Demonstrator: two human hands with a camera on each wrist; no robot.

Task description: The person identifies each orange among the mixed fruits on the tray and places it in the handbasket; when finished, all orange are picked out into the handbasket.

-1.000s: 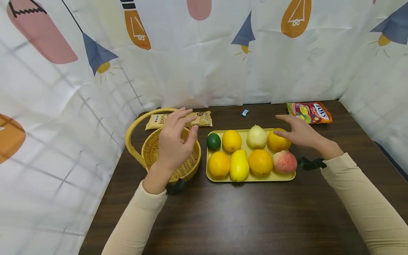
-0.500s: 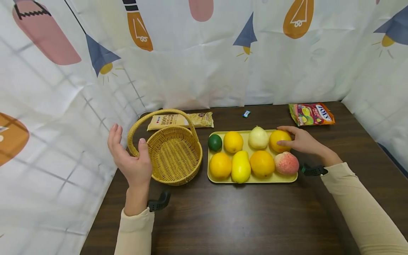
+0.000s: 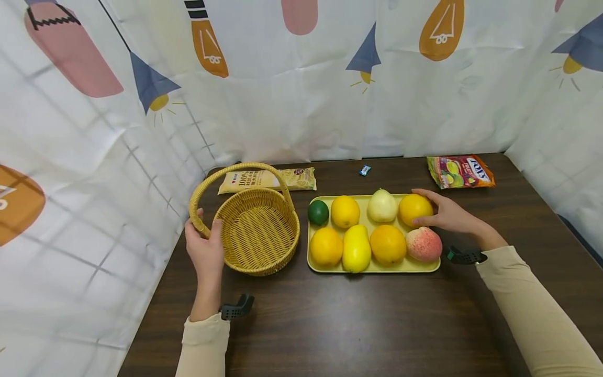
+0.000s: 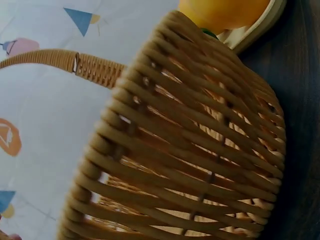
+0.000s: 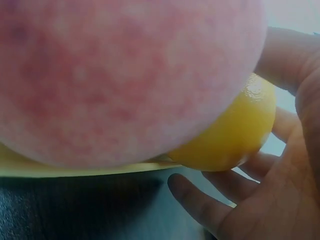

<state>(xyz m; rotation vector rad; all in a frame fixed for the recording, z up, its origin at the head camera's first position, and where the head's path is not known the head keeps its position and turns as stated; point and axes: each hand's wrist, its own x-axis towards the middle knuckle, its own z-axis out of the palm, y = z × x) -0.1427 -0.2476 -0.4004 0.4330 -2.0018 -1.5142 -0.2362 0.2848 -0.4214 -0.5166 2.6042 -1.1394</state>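
1. Head view: a person's right hand [image 3: 449, 213] is gripping the orange [image 3: 413, 208] at the back-right corner of the yellow tray [image 3: 364, 205], its thumb in front and fingers behind; the pear [image 3: 382, 206] is sitting to the left, the peach [image 3: 424, 244] just in front, while the left hand [image 3: 206, 254] is resting beside the wicker basket [image 3: 259, 235], thumb and fingers flanking the handle [image 3: 195, 204] near its base, though whether they are clamping it one cannot tell

2. Left wrist view: the basket's woven wall is filling the foreground, only a sliver of hand showing at lower left and leaving the grip unclear

3. Right wrist view: the peach is partly hiding the orange, fingers curving around its far side; the person is apparently securing the fruit, and the next move would be calling for a firm upward lift, clear of peach and pear
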